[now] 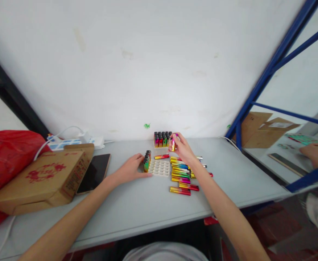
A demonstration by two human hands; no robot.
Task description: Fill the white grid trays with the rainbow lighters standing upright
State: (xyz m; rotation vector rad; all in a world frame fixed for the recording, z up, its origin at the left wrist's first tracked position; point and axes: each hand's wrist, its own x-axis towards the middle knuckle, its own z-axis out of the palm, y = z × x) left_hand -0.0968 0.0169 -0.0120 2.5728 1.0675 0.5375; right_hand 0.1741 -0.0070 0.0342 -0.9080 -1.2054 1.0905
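Note:
A white tray [160, 168] with round holes lies on the grey table, and a column of upright lighters [147, 162] stands at its left end. My left hand [133, 168] rests beside that column, thumb and fingers apart around the tray's left end. Above the tray's right side, my right hand [181, 146] is closed on a shiny pink and gold lighter [174, 143]. Several metallic lighters [181, 179] lie in a loose pile right of the tray, and one red and yellow lighter [161, 156] lies behind it. Farther back stands a full block of lighters [162, 140].
To the left are a cardboard box [47, 177], a dark phone [95, 172], a power strip [96, 142] and a red bag [12, 152]. A blue metal frame [256, 85] bounds the right side; beyond it are an open carton [259, 132] and another person's hand [312, 150].

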